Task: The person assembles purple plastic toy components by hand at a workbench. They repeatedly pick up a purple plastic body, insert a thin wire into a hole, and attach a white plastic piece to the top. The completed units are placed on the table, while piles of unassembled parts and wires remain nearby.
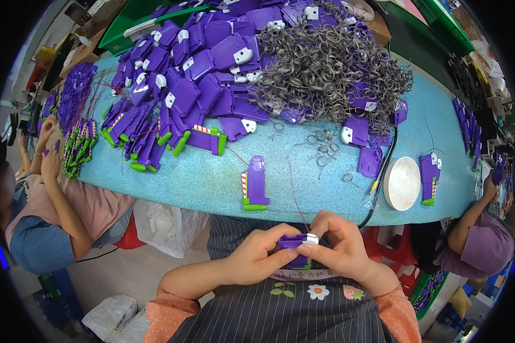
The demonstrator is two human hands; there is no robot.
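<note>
You held a small purple plastic part (296, 243) in front of your apron, below the near edge of the turquoise table (326, 194). Your left hand (257, 254) was closed around its left end, fingers wrapped under it, and your right hand (337, 243) clamped on its right end, where a white piece showed between your fingertips (306, 250). Both hands touched each other over the part, and a bit of green showed at its lower edge.

Just beyond your grip, on the table, a finished purple piece with a green base and a red-and-white stripe (254, 184) lay flat. A thin red wire (294, 191) ran from near your right hand up across the table. Farther out to the right lay a white round lid (401, 183), with a black cable (381, 177) just left of it. Well beyond your grip sat a heap of purple parts (206, 63), and to its right a tangle of grey wire springs (332, 68). Another person's hands (48, 154) worked far to your left, and one more person's arm (469, 220) rested to your right.
</note>
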